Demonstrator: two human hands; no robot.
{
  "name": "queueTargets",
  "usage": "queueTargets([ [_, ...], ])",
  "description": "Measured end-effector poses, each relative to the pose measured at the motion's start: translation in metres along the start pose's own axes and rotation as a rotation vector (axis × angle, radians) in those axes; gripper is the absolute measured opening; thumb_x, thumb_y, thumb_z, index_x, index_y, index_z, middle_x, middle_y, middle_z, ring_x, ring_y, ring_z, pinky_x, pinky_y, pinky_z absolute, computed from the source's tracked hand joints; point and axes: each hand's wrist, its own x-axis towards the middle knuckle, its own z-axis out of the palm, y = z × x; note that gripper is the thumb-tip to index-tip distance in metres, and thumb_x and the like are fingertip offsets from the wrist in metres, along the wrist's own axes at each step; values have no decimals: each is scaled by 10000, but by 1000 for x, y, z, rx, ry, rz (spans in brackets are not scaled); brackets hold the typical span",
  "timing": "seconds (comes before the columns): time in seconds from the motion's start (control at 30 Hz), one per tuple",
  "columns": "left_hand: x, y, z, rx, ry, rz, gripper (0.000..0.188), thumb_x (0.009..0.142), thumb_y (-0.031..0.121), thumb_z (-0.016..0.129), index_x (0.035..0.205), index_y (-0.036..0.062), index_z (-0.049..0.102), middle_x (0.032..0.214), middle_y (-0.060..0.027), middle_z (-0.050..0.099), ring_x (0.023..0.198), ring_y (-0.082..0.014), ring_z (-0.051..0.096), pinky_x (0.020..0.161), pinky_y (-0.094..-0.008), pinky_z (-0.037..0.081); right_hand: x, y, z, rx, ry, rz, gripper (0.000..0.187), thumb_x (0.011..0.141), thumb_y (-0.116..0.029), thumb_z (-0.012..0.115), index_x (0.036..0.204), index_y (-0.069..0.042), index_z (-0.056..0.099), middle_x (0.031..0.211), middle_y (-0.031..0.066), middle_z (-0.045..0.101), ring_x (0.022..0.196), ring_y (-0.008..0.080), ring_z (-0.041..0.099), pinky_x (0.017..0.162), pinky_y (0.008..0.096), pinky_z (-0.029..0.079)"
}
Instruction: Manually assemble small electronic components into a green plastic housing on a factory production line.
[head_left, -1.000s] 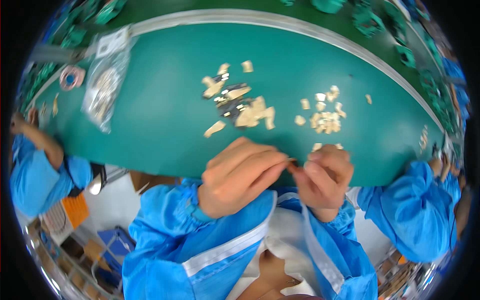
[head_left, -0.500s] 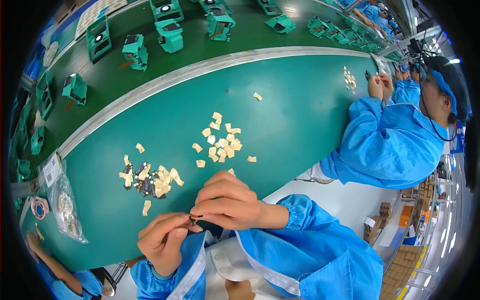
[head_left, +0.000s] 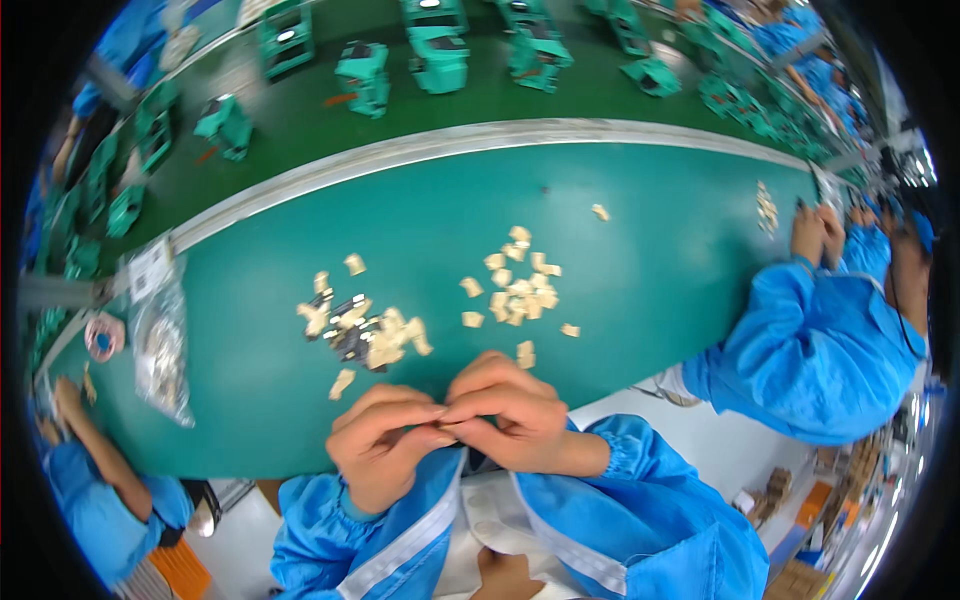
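My left hand (head_left: 385, 440) and my right hand (head_left: 512, 415) meet fingertip to fingertip above the near edge of the green table. Both are closed in a pinch. Between them is a small dark piece, now almost wholly hidden by the fingers and blurred. Just beyond my left hand lies a mixed pile of black pieces (head_left: 350, 345) and cream-coloured pieces (head_left: 388, 346). Farther off, past my right hand, a looser group of small cream pieces (head_left: 520, 298) is scattered on the table, with one cream piece (head_left: 526, 354) close to my right knuckles.
A metal rail (head_left: 420, 150) divides the green table (head_left: 650, 240) from a line bearing several green housings (head_left: 440, 62). At the left lie a clear plastic bag (head_left: 162, 350) and a tape roll (head_left: 104, 337). Co-workers in blue sit at right (head_left: 810, 350) and lower left (head_left: 90, 500).
The view has shifted, so the table things appear farther right. My hands have drawn level, fingertips together; the dark piece between them showed more clearly before.
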Motion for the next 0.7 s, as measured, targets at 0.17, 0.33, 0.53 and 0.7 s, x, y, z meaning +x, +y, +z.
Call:
queueTargets([
  [0.17, -9, -2, -3, -214, -6, 4, 227, 697, -100, 742, 896, -45, 647, 858, -139, 643, 747, -168, 636, 634, -262, 509, -4, 3, 5, 24, -86, -36, 183, 724, 61, 704, 897, 15, 665, 833, 112, 616, 685, 205, 563, 586, 292, 437],
  [0.33, -13, -2, -2, -349, -13, -59, 205, 692, -79, 757, 846, -32, 630, 824, -120, 639, 724, -152, 622, 628, -262, 492, -11, -4, 8, -11, -75, 24, 161, 723, 63, 709, 867, 15, 653, 849, 111, 616, 699, 199, 571, 603, 294, 443],
  [0.53, -9, -8, -8, -319, -60, 1, 249, 662, -91, 776, 806, -10, 590, 788, -125, 601, 717, -191, 598, 594, -295, 483, -7, -4, 9, -44, -103, 18, 156, 724, 71, 693, 863, 21, 644, 838, 116, 599, 723, 197, 576, 621, 296, 446],
  [0.7, -4, -6, -7, -415, -61, 1, 248, 663, -80, 780, 797, -1, 586, 772, -122, 599, 693, -190, 597, 577, -293, 477, -7, -2, 11, -26, -92, 19, 171, 708, 72, 693, 855, 9, 634, 836, 105, 596, 710, 188, 577, 616, 291, 427],
])
